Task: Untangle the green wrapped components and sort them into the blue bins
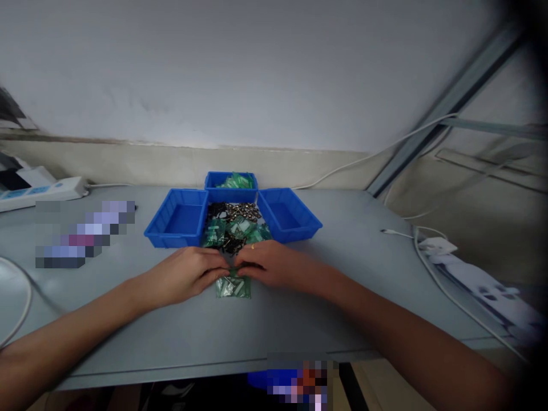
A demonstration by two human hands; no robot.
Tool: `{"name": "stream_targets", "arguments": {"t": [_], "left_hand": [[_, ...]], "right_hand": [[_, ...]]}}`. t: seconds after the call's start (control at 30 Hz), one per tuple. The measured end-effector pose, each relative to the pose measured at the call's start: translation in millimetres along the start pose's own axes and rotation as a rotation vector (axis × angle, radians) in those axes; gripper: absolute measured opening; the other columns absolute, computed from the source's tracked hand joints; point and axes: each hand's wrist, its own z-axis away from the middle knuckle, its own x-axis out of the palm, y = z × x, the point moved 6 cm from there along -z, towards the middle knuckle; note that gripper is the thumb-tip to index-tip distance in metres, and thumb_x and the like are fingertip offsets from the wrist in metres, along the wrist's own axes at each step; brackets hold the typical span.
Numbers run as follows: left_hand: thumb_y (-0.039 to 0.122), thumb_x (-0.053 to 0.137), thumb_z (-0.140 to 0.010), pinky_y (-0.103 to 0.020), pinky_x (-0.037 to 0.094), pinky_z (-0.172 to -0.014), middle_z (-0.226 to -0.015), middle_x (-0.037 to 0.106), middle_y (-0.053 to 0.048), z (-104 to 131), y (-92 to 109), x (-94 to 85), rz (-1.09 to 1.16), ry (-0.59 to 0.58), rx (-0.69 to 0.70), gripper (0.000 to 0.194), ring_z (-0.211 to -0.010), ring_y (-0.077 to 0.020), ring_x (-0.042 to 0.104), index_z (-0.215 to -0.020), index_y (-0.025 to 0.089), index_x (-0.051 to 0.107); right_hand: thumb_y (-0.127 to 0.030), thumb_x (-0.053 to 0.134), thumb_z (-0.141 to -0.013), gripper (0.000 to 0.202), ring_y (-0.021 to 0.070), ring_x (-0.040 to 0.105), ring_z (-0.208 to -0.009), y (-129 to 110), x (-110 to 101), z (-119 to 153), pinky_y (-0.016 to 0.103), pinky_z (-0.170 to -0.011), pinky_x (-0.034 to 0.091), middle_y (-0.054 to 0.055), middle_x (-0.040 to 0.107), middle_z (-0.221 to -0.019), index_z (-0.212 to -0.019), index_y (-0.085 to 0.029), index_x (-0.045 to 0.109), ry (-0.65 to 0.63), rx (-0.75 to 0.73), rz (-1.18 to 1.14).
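Observation:
My left hand [188, 275] and my right hand [276, 265] meet at the middle of the grey table. Between them, a small green see-through plastic bag [233, 288] with pale and metallic small parts inside hangs down toward me or lies on the tabletop; I cannot tell which. The fingers of both hands are closed at its upper edge, left and right. Just beyond my fingertips are loose dark screw-like parts [231, 244], partly covered by the hands. Several more filled green bags [214, 233] lie around them, and behind is a heap of shiny metal pieces [243, 212].
Blue bins stand left [174, 241] and right [303, 233] of the heap. A third blue bin [231, 194] at the back holds green bags. White power strips lie at the far left [64, 187] and right [479, 279], with cables. A blurred-out object [88, 234] lies left.

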Motion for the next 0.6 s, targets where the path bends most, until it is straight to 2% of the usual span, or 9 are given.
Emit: {"name": "stream_targets", "arguments": {"t": [0.23,0.4,0.6], "left_hand": [[0.030,0.036,-0.088,-0.023,0.041,-0.061,-0.080,0.058,-0.001,1.0,2.6,2.1,-0.069,-0.004,0.035,0.024,-0.071,-0.0134,0.057,-0.090,0.020,0.058],[0.028,0.038,-0.087,-0.023,0.041,-0.060,-0.081,0.060,0.000,0.7,-0.1,2.4,-0.038,-0.028,0.002,0.020,-0.071,-0.0135,0.058,-0.096,0.020,0.054],[0.027,0.038,-0.087,-0.023,0.041,-0.063,-0.080,0.056,-0.001,1.1,3.6,0.1,-0.065,-0.028,0.043,0.020,-0.072,-0.0130,0.055,-0.088,0.019,0.056]], "right_hand": [[-0.018,0.046,-0.082,0.009,0.0099,0.051,-0.074,-3.6,-0.8,0.3,0.021,-0.068,0.038,0.002,0.057,-0.079,-0.082,-0.014,0.054,0.014,0.000,0.033],[-0.018,0.046,-0.082,0.009,0.0097,0.051,-0.074,-3.0,0.8,1.1,0.021,-0.068,0.039,0.002,0.056,-0.081,-0.084,-0.015,0.053,-0.005,0.015,0.020],[-0.018,0.046,-0.081,0.008,0.0091,0.050,-0.070,-3.2,2.0,0.9,0.021,-0.064,0.038,0.000,0.056,-0.077,-0.082,-0.015,0.053,-0.025,0.020,0.027]]}}
